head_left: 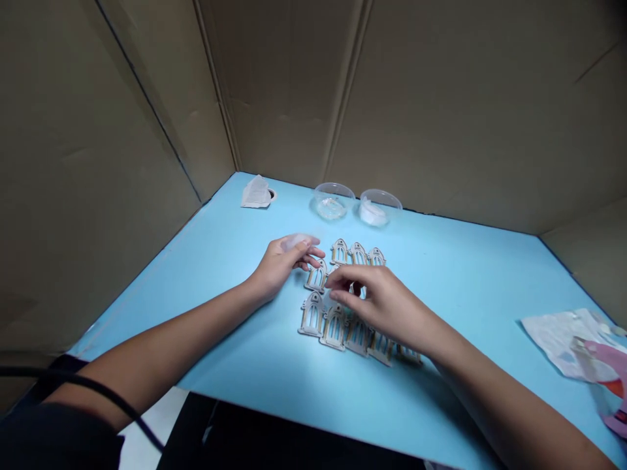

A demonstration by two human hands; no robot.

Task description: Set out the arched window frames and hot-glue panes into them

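Observation:
Several small arched window-shaped pieces lie in rows on the blue table [294, 365], among them a front-row piece [312, 314] and a back-row piece [339, 252]. My left hand [287, 261] holds a thin, translucent whitish sheet [300, 240] between thumb and fingers, just left of the rows. Over the middle row hovers my right hand [365, 294], thumb and fingertips close together; whatever they pinch is too small to make out. That hand hides part of the middle row.
Two clear round tubs, a left one [333, 199] and a right one [380, 207], stand at the back. White paper [257, 192] lies back left. At the right are a crumpled white sheet [558, 339] and a pink-handled tool [610, 356]. Cardboard walls [441, 117] surround the table.

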